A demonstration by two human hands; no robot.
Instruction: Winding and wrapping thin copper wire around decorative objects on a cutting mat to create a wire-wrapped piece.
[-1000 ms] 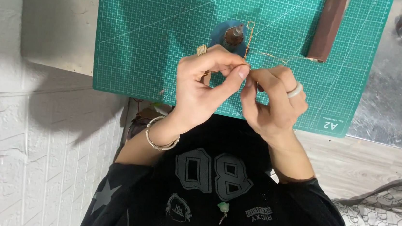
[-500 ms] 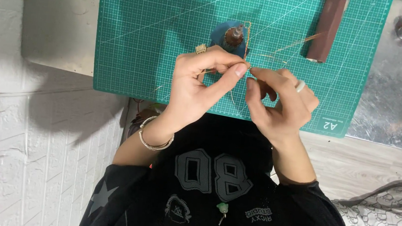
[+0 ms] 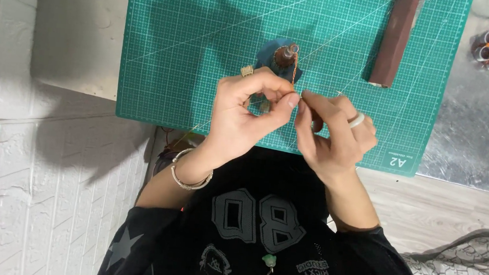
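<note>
Both hands met over green cutting mat (image 3: 206,40): left hand (image 3: 246,117) and right hand (image 3: 333,136) pinched thin copper wire (image 3: 294,65) running up to small spool (image 3: 286,55). Brown bar (image 3: 396,38) lay near.

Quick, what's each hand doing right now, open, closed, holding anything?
Left hand: closed, thumb and forefinger pinching the thin copper wire.
Right hand: closed, fingers pinched at the same wire right beside the left fingertips.
</note>
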